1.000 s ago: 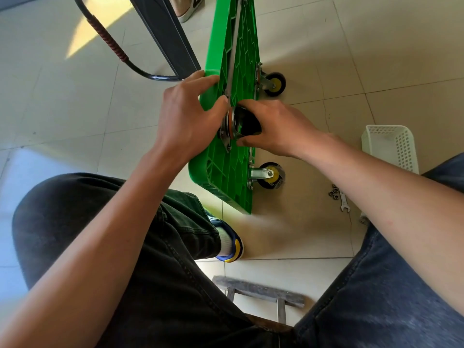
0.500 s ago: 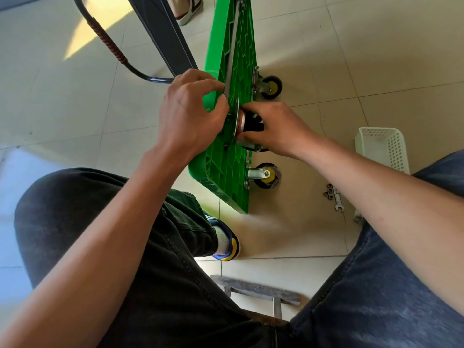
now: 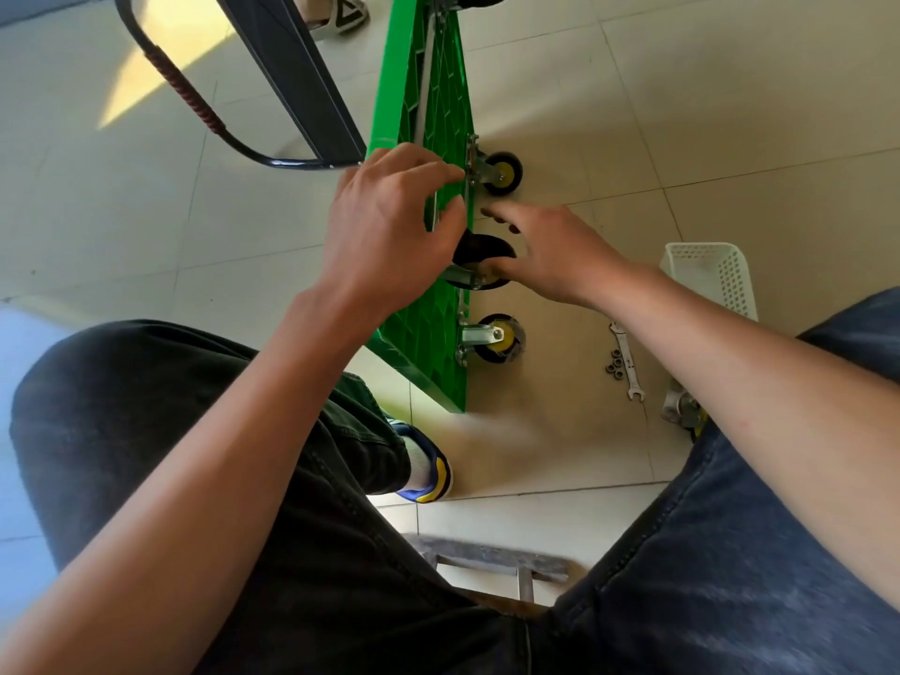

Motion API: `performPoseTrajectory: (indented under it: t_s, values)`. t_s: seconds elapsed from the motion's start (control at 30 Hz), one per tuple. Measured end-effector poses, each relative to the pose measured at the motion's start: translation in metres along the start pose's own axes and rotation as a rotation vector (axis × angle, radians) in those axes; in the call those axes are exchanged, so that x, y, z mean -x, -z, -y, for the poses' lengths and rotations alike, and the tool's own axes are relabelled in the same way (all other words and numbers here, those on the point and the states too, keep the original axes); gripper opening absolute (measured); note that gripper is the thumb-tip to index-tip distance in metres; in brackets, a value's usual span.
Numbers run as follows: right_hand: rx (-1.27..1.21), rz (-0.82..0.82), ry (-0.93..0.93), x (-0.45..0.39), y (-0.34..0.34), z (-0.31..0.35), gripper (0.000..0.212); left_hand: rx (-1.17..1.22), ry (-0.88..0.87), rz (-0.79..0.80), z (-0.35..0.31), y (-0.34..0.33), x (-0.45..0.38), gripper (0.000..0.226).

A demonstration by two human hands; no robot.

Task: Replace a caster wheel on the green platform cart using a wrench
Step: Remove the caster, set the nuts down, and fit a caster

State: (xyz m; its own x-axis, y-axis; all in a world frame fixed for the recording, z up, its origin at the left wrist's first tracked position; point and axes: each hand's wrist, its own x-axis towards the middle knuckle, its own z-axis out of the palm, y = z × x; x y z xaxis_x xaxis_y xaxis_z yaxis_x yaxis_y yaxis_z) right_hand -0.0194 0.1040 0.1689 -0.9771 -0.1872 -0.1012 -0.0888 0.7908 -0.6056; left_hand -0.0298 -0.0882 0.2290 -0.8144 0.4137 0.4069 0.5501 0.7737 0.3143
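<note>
The green platform cart [image 3: 440, 114] stands on its side with the ribbed underside facing right. Two yellow-hubbed casters are fixed to it, an upper caster [image 3: 502, 172] and a lower caster [image 3: 494, 337]. Between them a black caster wheel [image 3: 479, 250] sits against the underside. My left hand [image 3: 389, 236] grips the cart's edge, fingers curled over it just above the black caster. My right hand [image 3: 555, 255] is beside the black caster with fingers spread straight, and its thumb side touches the wheel. A wrench [image 3: 626, 358] lies on the floor to the right, next to several nuts [image 3: 614, 365].
A white perforated basket [image 3: 716, 275] stands on the tiles at the right. Another caster [image 3: 681, 406] lies by my right knee, partly hidden. The cart's black handle [image 3: 195, 102] and a dark beam [image 3: 292, 65] are at the upper left. Someone's shoe [image 3: 341, 17] is at the top.
My right hand has released its grip on the black caster and spread its fingers. The caster now sits lower against the underside. My left hand stays on the cart's edge.
</note>
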Motion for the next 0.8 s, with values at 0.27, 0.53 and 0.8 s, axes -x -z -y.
performPoseTrajectory:
  t_s: [0.27,0.53,0.8]
  values:
    - [0.02,-0.061,-0.225,0.052,0.013,-0.051,0.06,0.03,-0.102,0.115,-0.042,-0.025,0.007,0.036]
    - [-0.103,-0.113,-0.495,0.106,-0.006,-0.112,0.047,0.126,-0.026,0.333,-0.083,-0.081,0.031,0.035]
    - [-0.153,-0.081,-0.7,0.114,-0.05,-0.156,0.042,0.163,0.103,0.69,-0.088,-0.177,0.064,0.038]
